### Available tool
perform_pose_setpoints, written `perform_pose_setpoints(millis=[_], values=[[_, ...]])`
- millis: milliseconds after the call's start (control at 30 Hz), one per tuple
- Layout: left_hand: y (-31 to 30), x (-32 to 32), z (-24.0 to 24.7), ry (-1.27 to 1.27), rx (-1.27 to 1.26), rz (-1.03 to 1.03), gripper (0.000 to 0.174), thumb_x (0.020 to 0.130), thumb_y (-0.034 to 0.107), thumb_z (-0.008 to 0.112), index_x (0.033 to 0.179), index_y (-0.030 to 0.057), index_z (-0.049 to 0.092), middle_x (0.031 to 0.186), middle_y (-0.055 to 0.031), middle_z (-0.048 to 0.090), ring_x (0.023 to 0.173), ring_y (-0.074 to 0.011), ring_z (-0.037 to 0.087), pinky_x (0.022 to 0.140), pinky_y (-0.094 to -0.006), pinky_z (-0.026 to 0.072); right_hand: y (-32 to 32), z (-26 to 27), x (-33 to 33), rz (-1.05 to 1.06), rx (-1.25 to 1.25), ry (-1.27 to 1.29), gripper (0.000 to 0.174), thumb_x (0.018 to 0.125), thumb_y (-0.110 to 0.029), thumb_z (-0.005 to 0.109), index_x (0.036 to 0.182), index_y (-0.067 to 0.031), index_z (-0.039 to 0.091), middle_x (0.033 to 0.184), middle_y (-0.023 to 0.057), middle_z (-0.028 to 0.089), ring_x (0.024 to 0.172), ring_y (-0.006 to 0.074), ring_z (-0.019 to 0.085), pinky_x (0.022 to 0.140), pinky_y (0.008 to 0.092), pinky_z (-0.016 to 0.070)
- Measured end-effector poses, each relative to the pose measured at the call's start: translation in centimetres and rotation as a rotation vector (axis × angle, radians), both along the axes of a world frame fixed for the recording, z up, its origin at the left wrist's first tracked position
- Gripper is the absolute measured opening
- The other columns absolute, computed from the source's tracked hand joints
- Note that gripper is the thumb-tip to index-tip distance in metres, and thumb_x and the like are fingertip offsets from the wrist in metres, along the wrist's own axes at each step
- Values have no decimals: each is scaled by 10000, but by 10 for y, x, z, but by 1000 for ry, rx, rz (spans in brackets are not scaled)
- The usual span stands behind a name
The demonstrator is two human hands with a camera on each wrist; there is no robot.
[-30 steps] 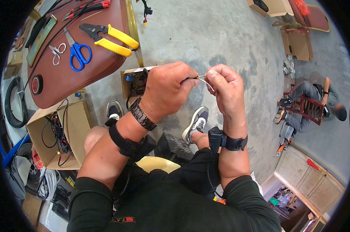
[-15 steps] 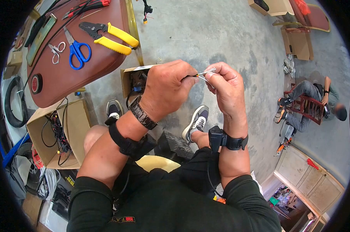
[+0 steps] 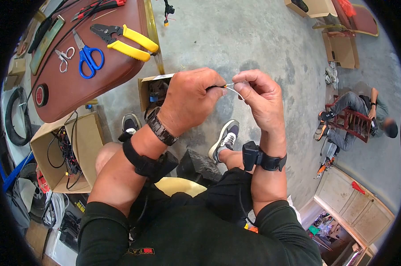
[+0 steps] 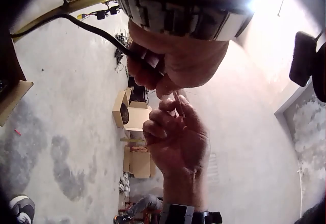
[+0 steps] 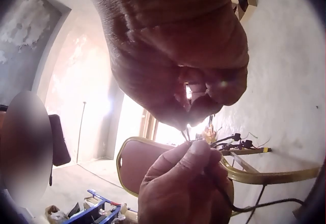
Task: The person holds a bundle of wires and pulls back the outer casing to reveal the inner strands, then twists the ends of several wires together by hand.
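My left hand (image 3: 193, 99) grips a black cable (image 4: 91, 28) near its end, with thumb and index finger pinching where thin wires come out. Across a short gap, my right hand (image 3: 264, 99) pinches those wires between thumb and index finger. One white wire (image 3: 234, 91) bows from the cable end to the right fingertips. Just above it runs a thin greyish wire, its far tip hidden by the right fingers. In the left wrist view the cable trails from the hand to the upper left.
A brown padded seat (image 3: 98, 93) at the left holds yellow-handled wire strippers (image 3: 131, 43), blue scissors (image 3: 91, 62), small white scissors (image 3: 64, 60) and a phone (image 3: 47, 46). Below stands a cardboard box (image 3: 87, 146) of cables. A person (image 3: 351, 111) sits at the right.
Half a second ago pale wire ends stuck out above the right fingertips; now the fingers cover them. The right hand has moved slightly right. The left hand keeps its hold on the cable.
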State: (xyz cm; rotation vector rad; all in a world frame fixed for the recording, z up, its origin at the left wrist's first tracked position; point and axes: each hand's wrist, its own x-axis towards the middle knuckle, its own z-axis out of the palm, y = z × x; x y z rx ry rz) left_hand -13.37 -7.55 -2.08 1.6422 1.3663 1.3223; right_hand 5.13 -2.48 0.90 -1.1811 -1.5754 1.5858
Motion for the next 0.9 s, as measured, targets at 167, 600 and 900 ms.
perform_pose_setpoints(millis=[167, 600, 900], values=[[0, 0, 2, 25, -23, -15, 92, 759, 30, 730, 809, 9, 656, 727, -134, 635, 650, -280, 632, 597, -345, 481, 1, -3, 5, 66, 59, -90, 85, 911, -70, 666, 981, -32, 695, 816, -29, 614, 743, 49, 520, 646, 213, 428], [-2, -1, -5, 327, -4, -116, 98, 759, 72, 710, 797, 30, 629, 737, -140, 615, 694, -351, 621, 614, -397, 491, 6, -2, 14, 235, 102, -308, 68, 895, -65, 656, 933, -14, 682, 836, 21, 627, 757, 98, 547, 660, 267, 455], [-1, -4, -4, 205, -49, -135, 88, 761, 66, 709, 800, 26, 641, 738, -138, 625, 683, -339, 624, 612, -382, 494, 5, 4, 8, 196, 239, -251, 185, 832, 38, 634, 993, -35, 690, 852, 6, 630, 781, 93, 572, 677, 261, 473]])
